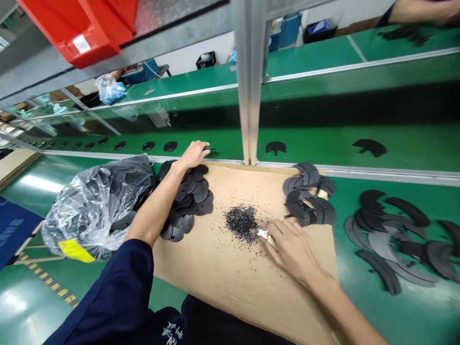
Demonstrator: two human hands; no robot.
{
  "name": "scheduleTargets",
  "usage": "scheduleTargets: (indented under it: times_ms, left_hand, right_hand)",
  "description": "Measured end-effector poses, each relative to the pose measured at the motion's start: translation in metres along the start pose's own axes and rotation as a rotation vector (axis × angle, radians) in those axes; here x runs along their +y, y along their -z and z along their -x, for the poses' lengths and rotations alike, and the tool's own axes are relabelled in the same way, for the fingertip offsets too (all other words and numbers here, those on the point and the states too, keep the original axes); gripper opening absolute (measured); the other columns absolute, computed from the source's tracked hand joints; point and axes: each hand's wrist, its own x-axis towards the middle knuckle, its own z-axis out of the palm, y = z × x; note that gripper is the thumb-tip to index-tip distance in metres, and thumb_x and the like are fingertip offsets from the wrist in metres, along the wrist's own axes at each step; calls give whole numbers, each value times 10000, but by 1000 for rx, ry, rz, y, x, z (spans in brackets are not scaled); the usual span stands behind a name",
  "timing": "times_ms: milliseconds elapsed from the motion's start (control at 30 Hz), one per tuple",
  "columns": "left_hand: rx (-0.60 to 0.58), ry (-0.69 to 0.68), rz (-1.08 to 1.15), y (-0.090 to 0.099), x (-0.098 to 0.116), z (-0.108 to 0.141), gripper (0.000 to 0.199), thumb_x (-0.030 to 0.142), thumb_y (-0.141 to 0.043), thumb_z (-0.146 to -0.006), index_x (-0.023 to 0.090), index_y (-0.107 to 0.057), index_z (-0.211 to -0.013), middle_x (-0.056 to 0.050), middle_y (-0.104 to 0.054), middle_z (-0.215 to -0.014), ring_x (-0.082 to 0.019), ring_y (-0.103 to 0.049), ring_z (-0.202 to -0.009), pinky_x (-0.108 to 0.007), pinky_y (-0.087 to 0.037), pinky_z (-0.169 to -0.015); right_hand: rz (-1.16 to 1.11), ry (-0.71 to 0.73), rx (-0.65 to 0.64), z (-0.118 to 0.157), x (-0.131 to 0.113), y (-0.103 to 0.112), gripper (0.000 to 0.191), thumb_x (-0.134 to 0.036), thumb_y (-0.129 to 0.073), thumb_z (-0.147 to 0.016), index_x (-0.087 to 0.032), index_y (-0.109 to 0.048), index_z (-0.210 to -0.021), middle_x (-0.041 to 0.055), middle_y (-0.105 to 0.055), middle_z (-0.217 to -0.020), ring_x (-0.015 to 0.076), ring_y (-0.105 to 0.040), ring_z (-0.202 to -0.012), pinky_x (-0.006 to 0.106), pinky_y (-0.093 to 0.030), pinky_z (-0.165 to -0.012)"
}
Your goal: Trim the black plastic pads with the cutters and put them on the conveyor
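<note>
In the head view, a heap of small black bits (240,221) lies loosely scattered on a brown cardboard sheet (223,287); the places below are told from that heap. The right hand (289,242) is just right of the heap, palm down and low over the cardboard. A small white thing (263,234) shows at its fingertips, by the heap's edge; I cannot tell whether this grip holds it. The left hand (194,154) reaches beyond the heap and to its left, over a long green strip (223,143). Its grip is narrow, fingers and thumb closed on a thin dark piece (209,149), partly hidden and blurred.

Left of the heap, overlapping black discs (194,191) are piled, partly behind the left forearm. Farther left is a clear plastic bag (97,206) of dark pieces, with a yellow label (76,250). Right of the heap and a little beyond it, curved black pieces (309,206) overlap at the cardboard's edge; well to the right, more crescent-shaped pieces (391,235) spread over a green counter (359,306).

Beyond the heap, dark round pieces (170,146) sit in a row along the strip to the left, and two fan-shaped pieces (276,147) lie to the right. A metal post (249,81) rises straight beyond the heap. A red bin (97,28) is high up, beyond and left of it; far beyond and right is another person's forearm (420,10)
</note>
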Motion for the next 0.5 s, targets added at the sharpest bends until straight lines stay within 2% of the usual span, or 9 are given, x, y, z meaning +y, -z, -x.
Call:
scheduleTargets:
  times_ms: [133, 267, 367, 500]
  left_hand:
    - [-21, 38, 24, -12, -12, -31, 383, 197, -619, -826, 118, -665, -1198, -167, -683, -1243, -344, -585, -1255, -480, -422, -1145]
    - [-9, 19, 80, -18, -10, -48, 412, 271, -694, -752, 155, -697, -1147, -156, -697, -1244, -392, -558, -1307, -544, -390, -1176]
    - [-44, -98, 188, -27, 14, -72, 404, 370, -646, -810, 139, -716, -1134, -150, -699, -1265, -378, -577, -1291, -516, -430, -1156]
    - [-175, -319, 397, -53, 72, -114, 489, 530, -631, -850, 126, -740, -1103, -132, -740, -1189, -302, -675, -1117, -414, -548, -1007]
  right_hand:
    - [-10, -61, -39, 11, -4, 1, 74, -185, -565, -916, -187, -618, -968, 87, -681, -925, 239, -582, -874, 355, -405, -799]
    - [-39, -83, -93, 15, -4, 2, 137, -206, -610, -908, -189, -615, -1043, 83, -673, -978, 241, -577, -915, 356, -421, -823]
    - [-73, -94, -139, 15, -5, 4, 176, -210, -620, -904, -186, -606, -1078, 86, -664, -1012, 251, -574, -965, 371, -433, -854]
    - [-84, -103, -199, 13, -7, 7, 136, -221, -620, -909, -183, -604, -1038, 92, -659, -1012, 256, -573, -986, 386, -445, -869]
